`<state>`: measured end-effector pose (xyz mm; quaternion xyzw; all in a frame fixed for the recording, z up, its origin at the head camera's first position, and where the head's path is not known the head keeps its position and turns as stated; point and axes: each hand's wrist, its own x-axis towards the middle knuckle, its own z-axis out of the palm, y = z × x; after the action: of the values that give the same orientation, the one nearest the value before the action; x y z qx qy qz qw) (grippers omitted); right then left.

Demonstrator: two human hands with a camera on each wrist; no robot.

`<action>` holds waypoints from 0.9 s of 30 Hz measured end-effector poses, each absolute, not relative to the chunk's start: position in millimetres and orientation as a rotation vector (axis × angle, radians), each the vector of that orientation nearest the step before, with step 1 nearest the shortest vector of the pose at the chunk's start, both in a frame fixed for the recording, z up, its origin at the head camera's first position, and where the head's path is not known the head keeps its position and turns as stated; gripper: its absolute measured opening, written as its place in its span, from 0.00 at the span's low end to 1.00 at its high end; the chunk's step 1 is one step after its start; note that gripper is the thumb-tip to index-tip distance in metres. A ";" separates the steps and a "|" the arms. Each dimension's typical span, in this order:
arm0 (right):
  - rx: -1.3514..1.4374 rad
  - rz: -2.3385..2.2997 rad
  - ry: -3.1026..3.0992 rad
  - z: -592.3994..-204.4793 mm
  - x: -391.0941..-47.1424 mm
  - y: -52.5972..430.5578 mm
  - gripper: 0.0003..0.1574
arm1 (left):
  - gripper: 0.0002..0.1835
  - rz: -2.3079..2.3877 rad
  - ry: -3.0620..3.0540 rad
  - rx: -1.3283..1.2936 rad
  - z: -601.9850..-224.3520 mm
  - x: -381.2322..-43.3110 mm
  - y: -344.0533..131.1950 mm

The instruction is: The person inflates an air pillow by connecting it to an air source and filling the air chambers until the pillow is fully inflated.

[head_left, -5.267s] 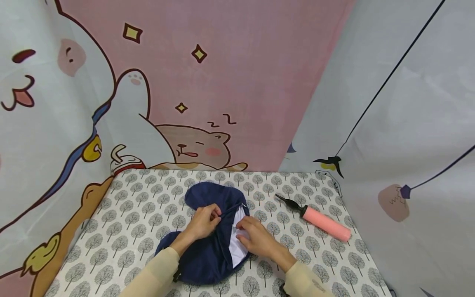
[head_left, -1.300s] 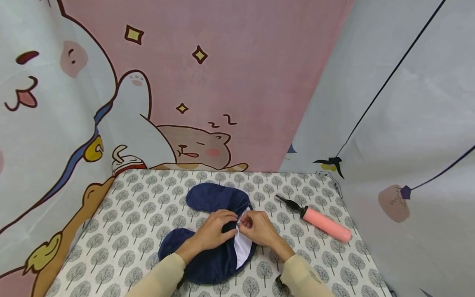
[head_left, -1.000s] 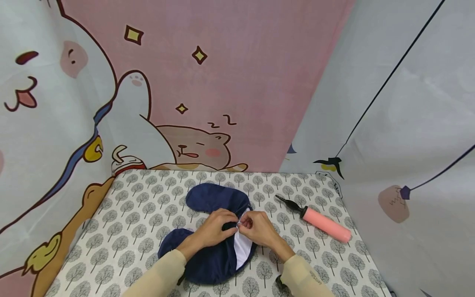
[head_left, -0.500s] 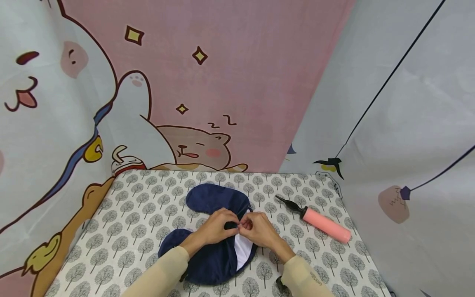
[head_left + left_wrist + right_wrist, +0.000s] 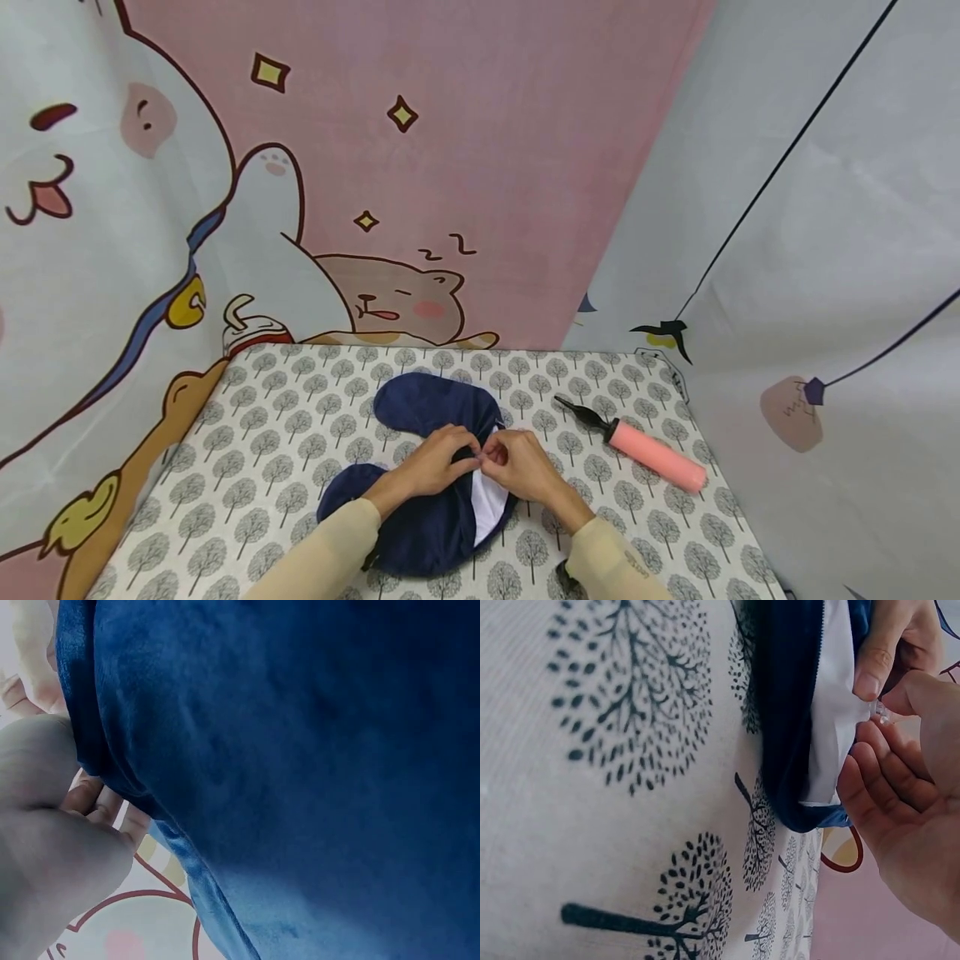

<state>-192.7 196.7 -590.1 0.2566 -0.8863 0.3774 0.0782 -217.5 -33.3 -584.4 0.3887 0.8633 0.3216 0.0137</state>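
Observation:
A U-shaped inflatable neck pillow (image 5: pixel 420 537) in a navy velvety cover lies on the table, its curve to the right. Through the unzipped side a white inner bladder (image 5: pixel 489 504) shows. A small clear air valve (image 5: pixel 879 712) sticks out of that bladder in the right wrist view. My left hand (image 5: pixel 438 462) pinches at the valve's base, thumb beside it. Opposite, my right hand (image 5: pixel 521 467) holds the valve between thumb and forefinger, other fingers bent underneath. Navy cover (image 5: pixel 300 750) fills most of the left wrist view and hides part of the left fingers.
A pink hand pump (image 5: pixel 660 454) with a black nozzle lies to the right of the pillow. The cloth with tree prints (image 5: pixel 247 483) covers the table. A cartoon curtain (image 5: pixel 525 208) hangs behind and along both sides.
Several seconds ago the hands were apart, the left on the navy cover, the right at the white bladder. Now they meet at the valve. Over the last second they hardly move.

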 end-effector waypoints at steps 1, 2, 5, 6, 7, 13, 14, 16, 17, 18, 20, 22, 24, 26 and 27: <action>0.770 1.140 -2.652 -590.0 -193.0 196.7 0.05 | 0.06 1.012 2.683 1.203 -583.9 -217.9 -33.9; 0.772 1.151 -2.653 -589.9 -193.2 196.8 0.05 | 0.06 1.022 2.677 1.194 -583.3 -218.1 -34.4; 0.793 1.158 -2.655 -589.1 -193.0 196.7 0.02 | 0.06 1.043 2.668 1.178 -581.8 -218.4 -35.9; 0.801 1.153 -2.654 -589.0 -192.7 196.6 0.03 | 0.06 1.046 2.668 1.173 -581.7 -218.3 -36.4; 0.811 1.137 -2.649 -589.0 -192.4 196.4 0.04 | 0.06 1.051 2.669 1.179 -581.8 -218.4 -36.8; 0.865 1.020 -2.568 -589.0 -190.2 195.8 0.04 | 0.05 1.057 2.675 1.191 -581.8 -220.0 -36.7; 0.872 1.008 -2.553 -588.9 -189.8 195.8 0.04 | 0.05 1.060 2.674 1.183 -581.8 -220.3 -36.7; 0.884 0.993 -2.536 -588.7 -189.0 195.9 0.05 | 0.04 1.074 2.673 1.189 -581.9 -221.1 -36.7; 0.889 0.983 -2.535 -588.4 -188.9 196.1 0.05 | 0.04 1.081 2.673 1.189 -581.9 -221.4 -36.7; 0.893 0.980 -2.537 -587.9 -188.8 196.2 0.04 | 0.04 1.088 2.674 1.190 -581.8 -221.6 -36.5; 0.898 0.978 -2.547 -586.8 -188.7 196.5 0.03 | 0.04 1.099 2.672 1.177 -581.7 -221.8 -36.4; 0.907 0.978 -2.553 -585.8 -188.7 196.7 0.04 | 0.05 1.106 2.671 1.175 -581.4 -221.6 -36.0; 0.918 0.971 -2.550 -584.8 -188.8 196.5 0.04 | 0.05 1.111 2.668 1.160 -581.0 -221.2 -35.8; 0.926 0.957 -2.538 -585.2 -188.9 195.9 0.02 | 0.05 1.112 2.664 1.153 -579.9 -220.6 -35.9; 0.930 0.950 -2.524 -585.5 -189.1 195.5 0.02 | 0.05 1.112 2.664 1.151 -579.4 -220.4 -36.0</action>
<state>-189.1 195.5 -585.5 0.3226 -0.8755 0.3297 0.1439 -220.4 -36.0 -579.4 0.3704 0.8570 0.3579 0.0168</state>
